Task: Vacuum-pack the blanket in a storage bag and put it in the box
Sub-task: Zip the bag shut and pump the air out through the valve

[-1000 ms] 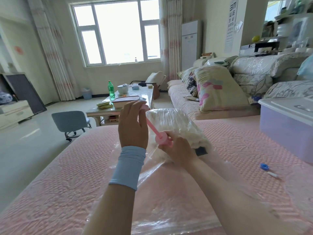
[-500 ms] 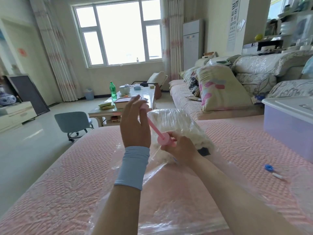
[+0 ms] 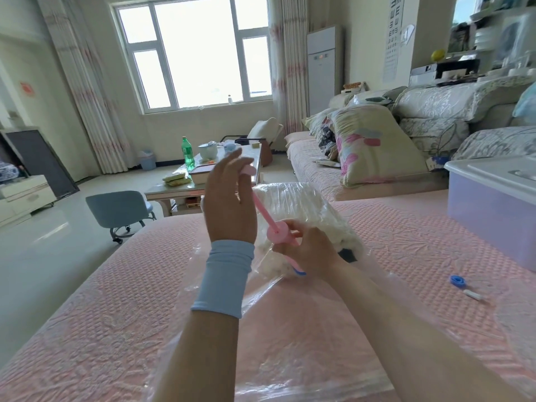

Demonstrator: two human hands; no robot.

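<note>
Working the pink pump, our left hand curled round its raised handle, our right hand clasping its barrel, against the storage bag holding the white blanket.

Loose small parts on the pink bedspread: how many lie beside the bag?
2. A round blue plastic cap lies right of the clear plastic storage bag; a small white plastic piece lies just beside it, further right. More may be hidden under the bag.

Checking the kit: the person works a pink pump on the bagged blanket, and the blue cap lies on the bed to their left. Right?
No: the head view shows the blue cap on the bed to their right; the pump is pink.
</note>
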